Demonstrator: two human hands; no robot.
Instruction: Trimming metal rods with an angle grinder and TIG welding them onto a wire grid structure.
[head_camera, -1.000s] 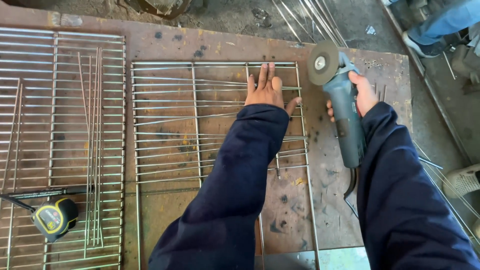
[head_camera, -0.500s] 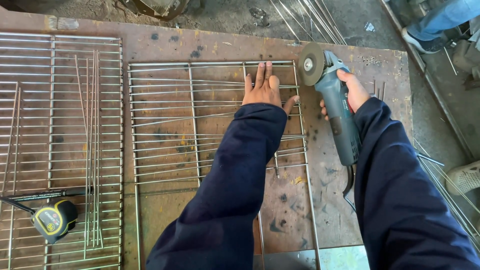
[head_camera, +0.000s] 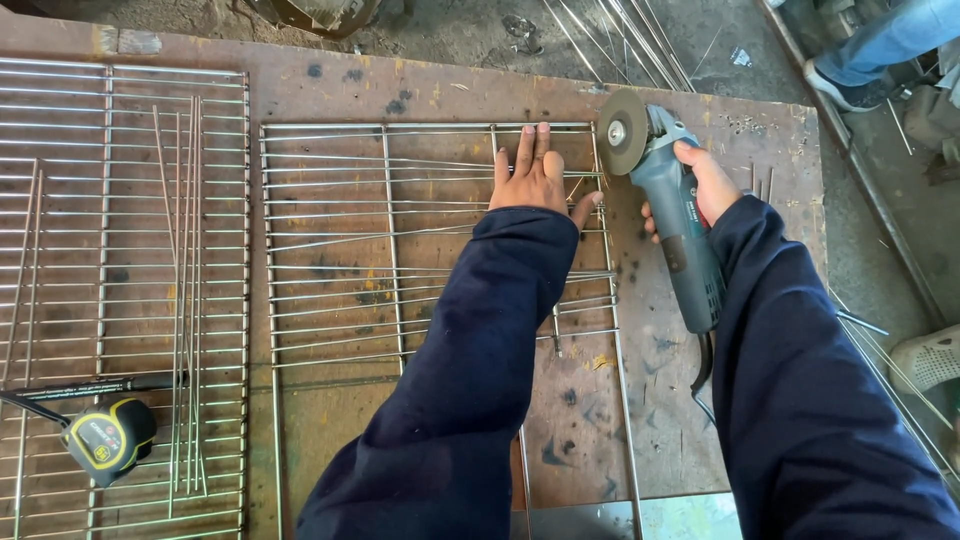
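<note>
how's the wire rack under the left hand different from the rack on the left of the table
The rack under the left hand is unfinished: its lower part has no cross wires. The left rack is wired all the way down. The left hand presses flat on the first; loose rods and a tape measure lie on the second. Both rest on the rusty table.

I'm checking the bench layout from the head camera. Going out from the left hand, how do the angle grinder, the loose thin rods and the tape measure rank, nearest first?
From the left hand, pressed flat on the middle wire rack:
1. Angle grinder, just to its right, held in the right hand.
2. Loose thin rods, lying on the left rack.
3. Tape measure, bottom left corner.
</note>
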